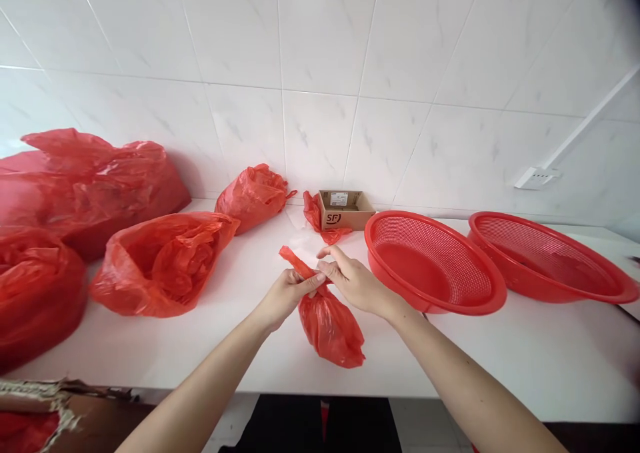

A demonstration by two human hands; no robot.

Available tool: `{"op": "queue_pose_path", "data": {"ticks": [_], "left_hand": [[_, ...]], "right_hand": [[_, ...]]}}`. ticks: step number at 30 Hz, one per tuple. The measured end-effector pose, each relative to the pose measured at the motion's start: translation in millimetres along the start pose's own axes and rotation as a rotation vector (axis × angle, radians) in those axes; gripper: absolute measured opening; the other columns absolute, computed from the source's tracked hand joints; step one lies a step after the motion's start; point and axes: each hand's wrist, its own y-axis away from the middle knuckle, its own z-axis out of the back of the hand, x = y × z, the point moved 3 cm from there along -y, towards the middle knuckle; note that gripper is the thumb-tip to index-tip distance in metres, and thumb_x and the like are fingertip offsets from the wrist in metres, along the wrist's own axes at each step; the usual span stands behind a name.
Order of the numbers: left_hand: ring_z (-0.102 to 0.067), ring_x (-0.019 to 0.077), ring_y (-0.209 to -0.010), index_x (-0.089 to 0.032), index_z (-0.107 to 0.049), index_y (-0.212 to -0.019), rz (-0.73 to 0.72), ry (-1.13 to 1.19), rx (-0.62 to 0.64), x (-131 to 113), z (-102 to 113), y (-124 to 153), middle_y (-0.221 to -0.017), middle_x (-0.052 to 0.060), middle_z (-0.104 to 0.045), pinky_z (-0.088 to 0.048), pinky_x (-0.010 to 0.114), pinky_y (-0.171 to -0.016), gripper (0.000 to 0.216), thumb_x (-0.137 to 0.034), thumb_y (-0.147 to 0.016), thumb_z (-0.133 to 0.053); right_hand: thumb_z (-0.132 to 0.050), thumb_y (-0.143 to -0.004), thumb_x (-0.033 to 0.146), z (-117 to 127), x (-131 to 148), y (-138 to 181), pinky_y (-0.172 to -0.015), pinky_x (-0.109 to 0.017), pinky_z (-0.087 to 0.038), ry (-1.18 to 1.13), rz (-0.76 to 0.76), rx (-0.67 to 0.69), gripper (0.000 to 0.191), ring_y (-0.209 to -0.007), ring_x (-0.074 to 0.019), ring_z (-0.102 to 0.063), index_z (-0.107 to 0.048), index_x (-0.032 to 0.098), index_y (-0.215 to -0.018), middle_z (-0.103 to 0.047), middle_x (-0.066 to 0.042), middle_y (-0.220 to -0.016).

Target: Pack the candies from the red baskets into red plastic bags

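A small red plastic bag [331, 326] with something inside hangs just above the white counter [250, 346] in front of me. My left hand [287, 294] is closed around the bag's twisted neck. My right hand [350, 280] pinches the same neck from the right, fingertips touching those of the left. A loose twisted end of the bag sticks up and to the left of my left hand.
Several stuffed red plastic bags [165, 263] lie at the left and back of the counter. A small open cardboard box [345, 210] stands against the tiled wall. Two red mesh baskets [433, 263] [547, 256] sit to the right. A torn carton [45, 413] is at the lower left.
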Motion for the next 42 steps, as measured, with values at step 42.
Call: {"op": "queue_pose_path", "data": {"ticks": [42], "left_hand": [[-0.07,0.0183,-0.083,-0.025,-0.075,-0.09,-0.403,-0.659,-0.069,-24.0,27.0,5.7,-0.092,0.001,-0.076,-0.054,0.028,-0.075,0.013,-0.028,-0.087,-0.063]], "right_hand": [[-0.043,-0.089,0.007,-14.6,4.0,35.1,-0.066,-0.034,-0.039,0.62,0.29,-0.25,0.021,-0.076,-0.0201,-0.054,-0.061,0.017,-0.085,-0.065,-0.008,-0.083]]}}
